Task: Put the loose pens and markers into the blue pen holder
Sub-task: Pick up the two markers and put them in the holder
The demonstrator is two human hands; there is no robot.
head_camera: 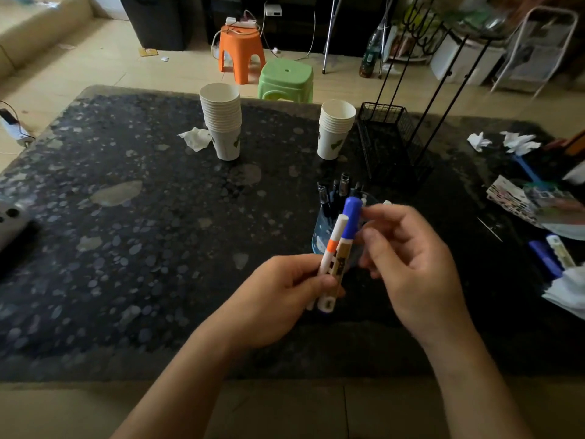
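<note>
My left hand (pixel 278 293) grips two markers upright: one with a blue cap (pixel 350 221) and a white one with an orange band (pixel 332 248). My right hand (pixel 408 258) is beside them, its fingertips touching the blue cap. Just behind both hands stands the blue pen holder (pixel 319 236), partly hidden, with several dark pens (pixel 334 193) sticking out of it. At the table's right edge lie another blue marker (pixel 544 258) and a white marker (pixel 559 252).
Two stacks of paper cups (pixel 223 122) (pixel 334 129) stand at the back of the dark speckled table (pixel 126 217). A black wire basket (pixel 392 144) is behind the holder. Crumpled tissues (pixel 519 142) and papers (pixel 538 201) clutter the right side. A grey device (pixel 9 223) sits at the left edge.
</note>
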